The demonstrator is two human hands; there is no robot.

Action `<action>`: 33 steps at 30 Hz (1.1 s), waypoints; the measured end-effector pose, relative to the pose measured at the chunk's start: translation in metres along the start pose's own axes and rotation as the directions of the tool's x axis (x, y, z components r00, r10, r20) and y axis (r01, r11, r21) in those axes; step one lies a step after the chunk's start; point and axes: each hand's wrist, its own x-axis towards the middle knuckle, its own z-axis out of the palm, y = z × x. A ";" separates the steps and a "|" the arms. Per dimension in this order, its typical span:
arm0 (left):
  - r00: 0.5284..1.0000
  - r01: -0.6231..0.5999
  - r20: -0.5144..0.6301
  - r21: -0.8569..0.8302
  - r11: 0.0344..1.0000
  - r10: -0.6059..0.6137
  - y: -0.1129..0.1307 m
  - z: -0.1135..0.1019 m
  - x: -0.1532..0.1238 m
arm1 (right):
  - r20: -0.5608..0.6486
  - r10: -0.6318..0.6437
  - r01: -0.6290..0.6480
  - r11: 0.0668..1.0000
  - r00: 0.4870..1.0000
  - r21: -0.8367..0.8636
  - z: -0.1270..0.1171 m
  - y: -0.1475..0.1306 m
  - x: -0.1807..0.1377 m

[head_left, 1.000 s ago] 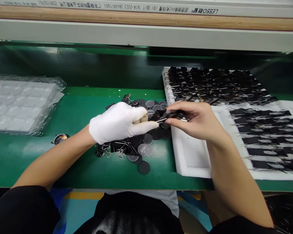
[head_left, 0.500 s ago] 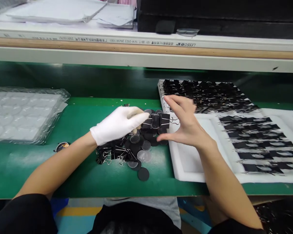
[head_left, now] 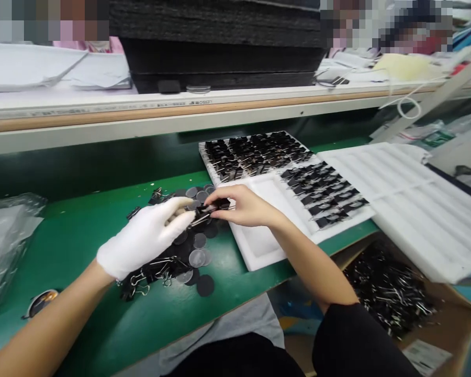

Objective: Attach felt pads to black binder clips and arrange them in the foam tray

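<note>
My left hand (head_left: 145, 238), in a white glove, pinches one end of a small black piece with binder clips (head_left: 201, 213) on it. At its other end, the bare thumb and fingers of my right hand (head_left: 249, 207) are closed on it; fingers partly hide what lies between the clips. Beneath and around my hands spreads a pile of thin round discs, some clear (head_left: 197, 257), some black (head_left: 205, 285). Loose black binder clips (head_left: 160, 268) with wire handles lie by my gloved wrist.
Right of the pile is a white foam tray (head_left: 255, 257) with rows of clipped black pieces (head_left: 322, 191); a fuller tray (head_left: 255, 152) sits behind. Another foam tray (head_left: 412, 209) overhangs a box of binder clips (head_left: 392, 288). Clear plastic trays (head_left: 8, 235) lie left, under a shelf edge (head_left: 180, 118).
My right hand, open beside the clips before, has closed on their right end. The view has swung right, bringing the box of clips and another foam tray into sight.
</note>
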 end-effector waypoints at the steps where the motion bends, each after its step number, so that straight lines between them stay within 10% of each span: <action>1: 1.000 0.000 0.006 0.018 1.000 0.000 -0.001 -0.001 -0.001 | 0.000 0.002 -0.002 0.999 1.000 -0.037 -0.012 0.000 -0.006; 12: 0.997 -0.059 0.058 0.077 0.995 0.055 0.001 -0.012 -0.004 | -0.253 0.132 -0.236 0.868 0.958 -0.438 -0.140 0.103 -0.061; 25: 0.988 -0.123 0.115 0.209 0.970 0.101 0.002 -0.018 -0.010 | -0.115 0.255 -0.247 0.582 0.960 -0.775 -0.127 0.110 -0.067; 29: 0.989 -0.099 -0.083 0.247 0.964 0.123 0.001 -0.042 -0.022 | -0.098 0.080 -0.125 0.513 0.992 -0.849 -0.089 0.058 -0.049; 33: 0.903 0.076 -0.430 0.185 0.980 0.011 -0.015 -0.059 -0.043 | 0.240 -0.024 0.199 0.641 0.971 -0.742 -0.030 0.016 -0.021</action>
